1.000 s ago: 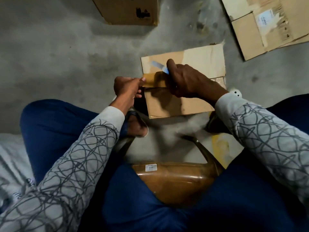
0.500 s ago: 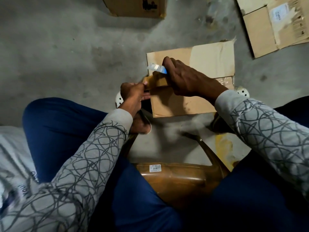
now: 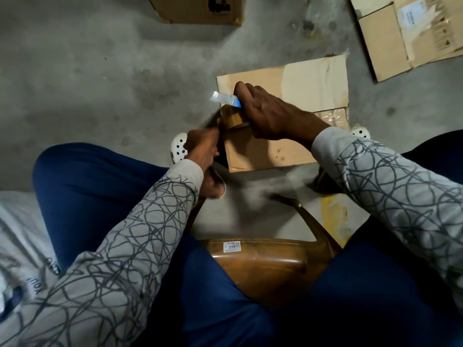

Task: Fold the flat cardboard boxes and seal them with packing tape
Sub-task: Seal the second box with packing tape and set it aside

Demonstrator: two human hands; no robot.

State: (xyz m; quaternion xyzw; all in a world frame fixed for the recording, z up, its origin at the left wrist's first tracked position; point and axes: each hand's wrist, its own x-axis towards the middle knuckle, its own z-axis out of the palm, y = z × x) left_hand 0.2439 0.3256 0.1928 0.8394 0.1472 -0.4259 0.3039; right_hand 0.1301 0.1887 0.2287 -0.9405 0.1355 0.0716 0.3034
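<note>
A folded cardboard box [image 3: 313,81] stands on the concrete floor between my feet. My right hand [image 3: 270,113] grips a roll of brown packing tape [image 3: 231,118] at the box's left top edge, and a small blue and white piece [image 3: 224,99] sticks out past the fingers. My left hand [image 3: 203,146] is lower, beside the box's left side, and pinches the pulled-out end of the tape. The strip between the two hands is blurred.
A second brown box [image 3: 198,8] stands at the top edge. Flattened cardboard [image 3: 413,33] lies at the top right. I sit on a brown plastic stool [image 3: 263,261]. White clogs [image 3: 179,146] flank the box, and a white sack [image 3: 20,234] lies at the left.
My left hand has moved down and toward me along the box's left side, drawing tape off the roll. My right hand has stayed on the roll at the box's top edge.
</note>
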